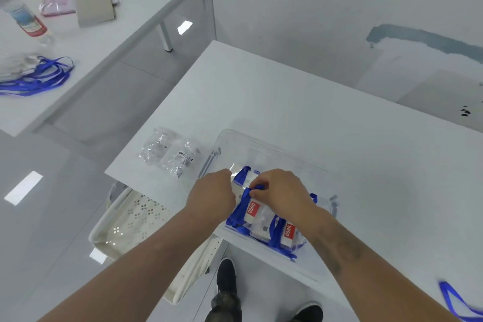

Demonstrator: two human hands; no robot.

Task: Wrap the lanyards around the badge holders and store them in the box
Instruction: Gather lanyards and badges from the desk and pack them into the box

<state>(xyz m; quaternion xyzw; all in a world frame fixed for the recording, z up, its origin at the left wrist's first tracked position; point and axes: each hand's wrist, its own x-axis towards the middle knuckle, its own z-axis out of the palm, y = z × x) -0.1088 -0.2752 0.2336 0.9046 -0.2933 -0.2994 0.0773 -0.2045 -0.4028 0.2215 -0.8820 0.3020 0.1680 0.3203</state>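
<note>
- Centrally, over the clear box (274,149), the left hand (213,195) gripped a badge holder (241,178).
- Right hand (281,189) pinched its blue lanyard (257,188).
- Wrapped holders (286,234) lay inside the box, lower centre.

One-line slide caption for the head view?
Both hands, left hand and right hand, wrap a blue lanyard around a badge holder over the clear box.

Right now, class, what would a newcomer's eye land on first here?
Two bare hands meet over a clear plastic box on the white table: the right hand pinches a blue lanyard around a badge holder that the left hand steadies. More blue lanyards lie on the far-left table.
</note>
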